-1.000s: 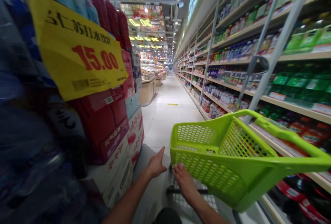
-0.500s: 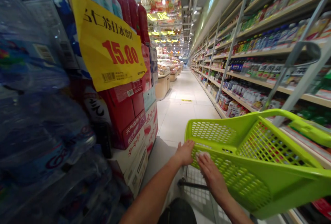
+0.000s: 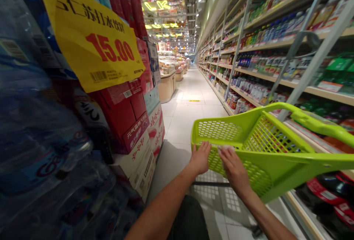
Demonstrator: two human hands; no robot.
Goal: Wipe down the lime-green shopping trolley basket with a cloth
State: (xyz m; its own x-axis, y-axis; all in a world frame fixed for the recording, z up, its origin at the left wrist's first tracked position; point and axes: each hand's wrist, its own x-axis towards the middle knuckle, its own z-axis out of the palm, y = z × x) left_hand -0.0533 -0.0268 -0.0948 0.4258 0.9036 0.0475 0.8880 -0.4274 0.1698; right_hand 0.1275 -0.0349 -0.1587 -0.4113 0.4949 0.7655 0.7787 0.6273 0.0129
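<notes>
A lime-green plastic shopping cart (image 3: pixel 287 164) with perforated sides stands before me on the right. My left hand (image 3: pixel 200 158) holds the rim at its near left corner, fingers hooked over the edge. Just to the right, my right hand (image 3: pixel 235 168) presses a crumpled white wipe (image 3: pixel 228 147) against the upper side of the basket, close below the rim. Most of the wipe is hidden under the fingers, which lie stretched together over it. Part of the cart's dark lower frame (image 3: pixel 211 184) shows beneath the basket.
Stacked drink cartons (image 3: pixel 121 118) and wrapped water bottles (image 3: pixel 49 158) rise close on my left, under a yellow price sign (image 3: pixel 96 37). Long shelves of bottles (image 3: pixel 276 40) line the right. A tiled aisle (image 3: pixel 190 109) runs ahead past wooden display stands (image 3: pixel 167 86).
My right hand has slid the wipe rightward along the basket's rim, away from my left hand. My view has shifted, so the cart and stacks sit further left and slightly higher.
</notes>
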